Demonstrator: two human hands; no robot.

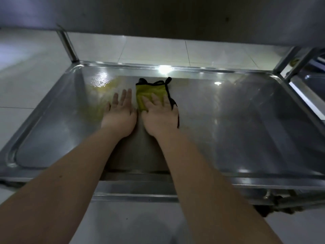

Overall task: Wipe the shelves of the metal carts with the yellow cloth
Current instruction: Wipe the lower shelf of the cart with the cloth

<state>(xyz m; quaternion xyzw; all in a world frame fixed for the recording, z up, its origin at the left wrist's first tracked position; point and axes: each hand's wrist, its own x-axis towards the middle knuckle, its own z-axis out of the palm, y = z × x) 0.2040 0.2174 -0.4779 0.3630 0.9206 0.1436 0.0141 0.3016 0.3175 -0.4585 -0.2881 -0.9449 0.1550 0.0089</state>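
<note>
Left hand (120,113): flat on the shelf, fingers straight, holding nothing.
Right hand (159,114): just beside it, fingers extended, pressing the cloth down.
Yellow cloth (149,93): black-edged, mid-shelf under the right fingers.
Cart shelf (246,120): shiny metal, raised rim.
Upright post (67,45): far left corner.

shelf (228,120): glossy smooth metal | cloth (149,90): matt yellow fabric

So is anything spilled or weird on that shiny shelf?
Yes: a patch of droplets glistens on the cart shelf, at its far side beyond the left hand. The yellow cloth lies flat under the right hand, to the right of that wet spot.
</note>
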